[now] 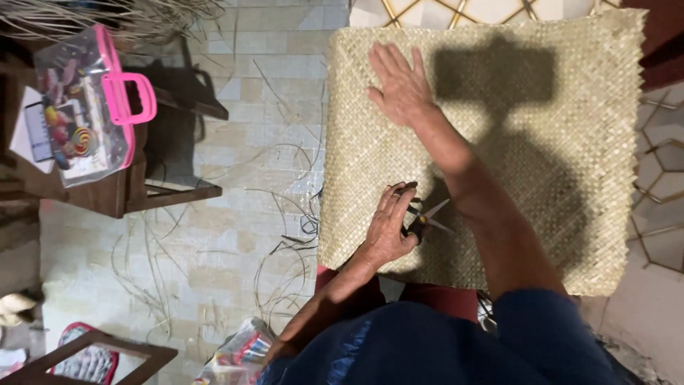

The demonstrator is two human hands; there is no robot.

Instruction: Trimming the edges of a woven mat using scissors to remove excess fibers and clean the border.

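A large woven straw mat (541,142) lies spread in front of the person, its pale plaited surface filling the right half of the view and reaching over their lap. The right hand (400,85) rests flat on the mat near its upper left part, palm down, fingers stretched out and slightly spread, holding nothing. The left hand (388,228) sits lower, near the mat's near edge, closed around the dark handles of a pair of scissors (426,219); the thin blades stand open and point to the right, lying against the weave. Loose straw strands (285,235) trail over the tiled floor (235,157) just left of the mat. Further left, a clear plastic case with a pink handle (89,100) rests on a dark wooden stool (164,192). A second wooden frame (92,349) shows at the lower left corner
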